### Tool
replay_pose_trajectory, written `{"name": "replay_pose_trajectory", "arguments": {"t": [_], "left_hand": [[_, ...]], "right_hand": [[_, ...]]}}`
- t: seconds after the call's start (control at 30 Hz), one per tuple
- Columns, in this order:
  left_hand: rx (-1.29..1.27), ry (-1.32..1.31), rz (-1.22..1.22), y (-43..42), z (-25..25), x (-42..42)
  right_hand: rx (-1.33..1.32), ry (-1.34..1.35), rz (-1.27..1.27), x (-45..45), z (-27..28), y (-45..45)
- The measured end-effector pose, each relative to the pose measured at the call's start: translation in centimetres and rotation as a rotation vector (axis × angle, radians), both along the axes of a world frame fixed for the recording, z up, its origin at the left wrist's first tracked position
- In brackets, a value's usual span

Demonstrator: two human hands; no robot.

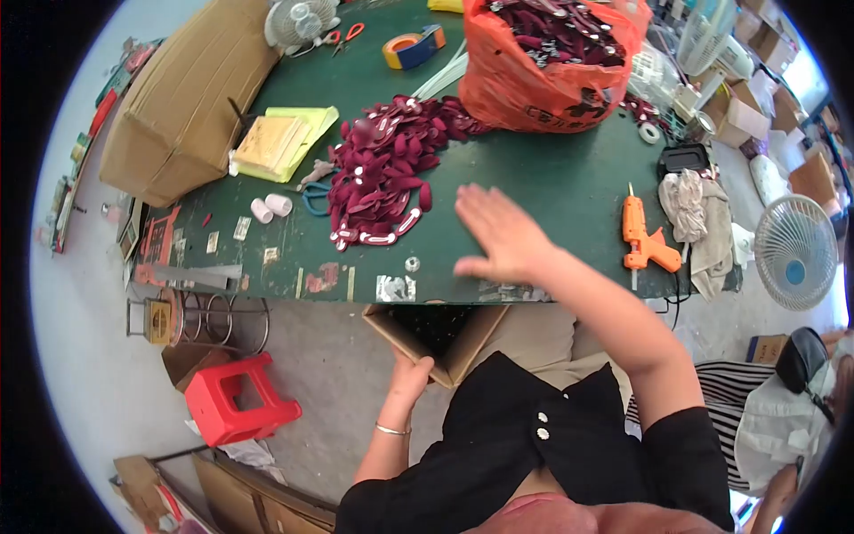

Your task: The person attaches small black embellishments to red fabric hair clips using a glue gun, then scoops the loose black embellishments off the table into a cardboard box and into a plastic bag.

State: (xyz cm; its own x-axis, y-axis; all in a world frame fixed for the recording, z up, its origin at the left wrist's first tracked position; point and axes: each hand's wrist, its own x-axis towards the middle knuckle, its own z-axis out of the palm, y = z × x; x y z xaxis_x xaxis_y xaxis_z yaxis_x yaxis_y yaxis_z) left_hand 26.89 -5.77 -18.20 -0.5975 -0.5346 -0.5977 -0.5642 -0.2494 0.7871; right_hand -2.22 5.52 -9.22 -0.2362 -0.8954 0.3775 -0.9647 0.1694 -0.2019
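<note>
My right hand point(501, 236) is over the front of the green table point(551, 169), open, fingers stretched toward the pile and thumb apart. Nothing is in it. Left of its fingertips lies a heap of dark red fabric pieces with shiny metal parts point(382, 169), which look like hair clips. Below the table's front edge my left hand point(409, 374) grips the side of an open cardboard box point(463, 356). Inside the box it is dark with small light specks; I cannot make out the contents. The box's far end is hidden under the table.
An orange plastic bag point(543, 98) full of similar dark red pieces stands behind. An orange glue gun point(648, 238) lies to the right, near cloths point(703, 214). Blue-handled scissors point(315, 198), a tape dispenser point(414, 47) and a large carton point(191, 98) are leftward. A red stool point(240, 400) stands on the floor.
</note>
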Motion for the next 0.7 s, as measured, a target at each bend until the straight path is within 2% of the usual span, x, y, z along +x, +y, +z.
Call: {"name": "replay_pose_trajectory", "arguments": {"t": [0.03,0.17,0.2,0.23,0.27,0.3,0.33,0.37,0.4,0.43,0.47,0.53,0.57,0.6,0.63,0.7], "left_hand": [[-0.065,0.080,-0.002,-0.2,-1.4,0.5],[-0.057,0.141,-0.097,-0.4,0.0,-0.5],[-0.040,0.183,-0.090,-0.1,0.8,-0.7],[-0.067,0.171,-0.091,-0.5,-0.6,0.1],[-0.091,0.163,-0.099,-0.9,-2.1,0.9],[-0.033,0.154,-0.038,-0.2,-0.2,0.7],[-0.094,0.163,-0.084,-0.7,-1.4,1.4],[-0.051,0.158,-0.034,-0.5,-1.1,1.5],[-0.006,0.146,0.017,-0.1,-0.5,1.4],[-0.002,0.094,0.065,0.2,0.0,1.3],[0.005,0.095,0.048,-0.1,-0.5,1.2],[-0.023,0.098,-0.003,-1.2,-2.0,1.0],[-0.022,0.097,-0.007,-1.6,-2.7,0.9],[-0.038,0.147,-0.046,-2.0,-3.4,0.8],[-0.056,0.196,-0.082,-2.3,-3.7,0.7],[-0.040,0.193,-0.061,-1.8,-2.2,0.4]], "right_hand": [[0.044,-0.028,0.112,2.3,0.9,0.1],[0.042,-0.199,0.480,10.0,0.8,0.4],[0.050,-0.239,0.567,10.2,0.8,0.6],[0.059,-0.280,0.651,10.2,0.9,1.1],[0.039,-0.329,0.607,8.5,1.7,1.4],[0.099,-0.299,0.491,5.9,3.9,1.5],[0.010,-0.209,0.272,2.9,3.0,2.5],[0.052,-0.196,0.035,-0.7,3.0,2.9],[-0.100,-0.114,-0.234,-3.9,2.6,3.3],[-0.020,-0.126,-0.501,-7.4,1.5,3.9],[-0.182,0.285,-0.696,-10.3,-4.0,3.8],[-0.075,0.207,-0.587,-6.2,-0.1,1.7],[0.143,-0.020,-0.418,-3.8,3.1,0.5],[0.201,-0.161,-0.240,-0.9,3.7,-0.3],[0.038,-0.100,-0.034,1.7,1.4,-0.7],[0.013,-0.103,0.306,7.3,0.1,-0.2]]}}
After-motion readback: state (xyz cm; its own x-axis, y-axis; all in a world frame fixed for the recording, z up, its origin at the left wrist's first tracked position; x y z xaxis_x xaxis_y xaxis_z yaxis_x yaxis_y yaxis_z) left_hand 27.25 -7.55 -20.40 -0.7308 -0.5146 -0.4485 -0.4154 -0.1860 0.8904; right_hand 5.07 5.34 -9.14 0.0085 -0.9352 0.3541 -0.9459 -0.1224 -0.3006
